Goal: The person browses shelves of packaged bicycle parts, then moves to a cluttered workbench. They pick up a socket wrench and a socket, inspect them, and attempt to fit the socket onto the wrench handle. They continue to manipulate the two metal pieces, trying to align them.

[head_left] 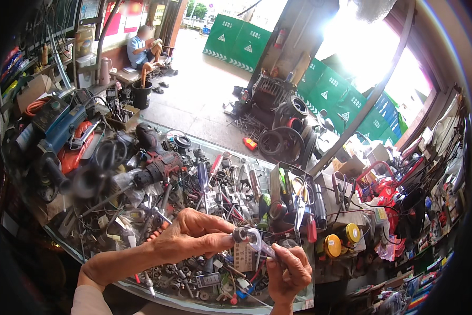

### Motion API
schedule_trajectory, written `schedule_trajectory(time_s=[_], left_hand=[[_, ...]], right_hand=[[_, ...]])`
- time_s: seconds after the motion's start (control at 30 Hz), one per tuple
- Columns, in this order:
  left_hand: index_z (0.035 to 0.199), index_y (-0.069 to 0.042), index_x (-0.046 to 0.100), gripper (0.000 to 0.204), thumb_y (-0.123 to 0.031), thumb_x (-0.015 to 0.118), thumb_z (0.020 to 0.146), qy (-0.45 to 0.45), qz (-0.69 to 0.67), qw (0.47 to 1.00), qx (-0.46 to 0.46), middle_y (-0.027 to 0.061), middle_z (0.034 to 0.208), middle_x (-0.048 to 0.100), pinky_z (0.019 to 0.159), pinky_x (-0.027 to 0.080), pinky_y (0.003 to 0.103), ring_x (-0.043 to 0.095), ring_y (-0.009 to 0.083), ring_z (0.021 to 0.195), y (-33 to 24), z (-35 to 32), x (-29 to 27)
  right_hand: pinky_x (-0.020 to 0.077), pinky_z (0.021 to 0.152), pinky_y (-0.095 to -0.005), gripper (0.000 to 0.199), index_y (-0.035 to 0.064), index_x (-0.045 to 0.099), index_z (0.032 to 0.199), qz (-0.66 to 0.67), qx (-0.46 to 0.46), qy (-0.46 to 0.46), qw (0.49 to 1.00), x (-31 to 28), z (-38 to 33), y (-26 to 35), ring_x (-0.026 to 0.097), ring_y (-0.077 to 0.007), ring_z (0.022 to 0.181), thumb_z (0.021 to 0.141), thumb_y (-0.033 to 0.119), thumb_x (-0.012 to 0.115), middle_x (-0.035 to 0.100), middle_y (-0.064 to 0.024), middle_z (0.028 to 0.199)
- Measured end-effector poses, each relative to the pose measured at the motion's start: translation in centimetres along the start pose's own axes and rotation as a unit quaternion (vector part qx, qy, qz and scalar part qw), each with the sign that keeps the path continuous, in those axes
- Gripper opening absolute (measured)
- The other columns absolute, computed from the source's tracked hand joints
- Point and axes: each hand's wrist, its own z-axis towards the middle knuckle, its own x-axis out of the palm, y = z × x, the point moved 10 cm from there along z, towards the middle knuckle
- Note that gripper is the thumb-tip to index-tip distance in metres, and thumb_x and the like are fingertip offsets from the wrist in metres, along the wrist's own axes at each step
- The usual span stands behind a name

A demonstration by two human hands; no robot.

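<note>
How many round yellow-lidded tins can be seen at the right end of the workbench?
2: one yellow-lidded tin near the bench's front edge, and a second yellow-lidded tin just right of it and slightly farther back. More may be hidden in the clutter.

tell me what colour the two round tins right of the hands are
Yellow lids with dark centres; the tins show best in the head view, on the bench edge.

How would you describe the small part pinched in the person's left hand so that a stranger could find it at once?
Start at the cluttered glass-topped workbench and go to its near edge, where two hands meet. The left hand pinches a small dark metal part at its fingertips, touching the clear tube held by the right hand. Unlike the loose parts below, it is held up off the bench.
</note>
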Motion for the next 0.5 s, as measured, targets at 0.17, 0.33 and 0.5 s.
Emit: schedule_trajectory(time_s=[0.17,0.33,0.5], left_hand=[[0.111,0.001,0.068,0.028,-0.017,0.068,0.089,0.009,0.061,0.998,0.006,0.0024,0.079,0.068,0.053,0.043,0.017,0.053,0.0019,0.062,-0.4,-0.1,0.3],[0.111,0.000,0.068,0.027,-0.014,0.069,0.088,0.042,0.061,0.997,0.004,0.0029,0.080,0.069,0.053,0.043,0.017,0.054,0.0016,0.061,-0.2,0.0,0.6],[0.110,0.003,0.067,0.024,-0.011,0.066,0.090,-0.010,0.205,0.972,0.115,0.0041,0.082,0.069,0.057,0.047,0.020,0.058,0.0041,0.068,-2.2,-0.3,0.4]], right_hand=[[0.0364,0.055,-0.0251,0.028,-0.0021,0.072,0.094,0.022,0.027,0.006,0.999,0.1,0.4,0.2,0.052,-0.0135,0.061,0.080,0.022,0.070,0.060,-0.0080,0.071],[0.0360,0.055,-0.0246,0.028,-0.0050,0.071,0.094,0.091,0.095,0.061,0.989,0.1,0.7,-0.3,0.051,-0.0124,0.063,0.080,0.019,0.070,0.060,-0.0082,0.071],[0.0348,0.054,-0.0221,0.024,-0.0081,0.069,0.096,0.178,0.210,0.088,0.957,1.2,-0.4,-1.3,0.049,-0.0097,0.061,0.081,0.010,0.071,0.060,-0.0084,0.071]])
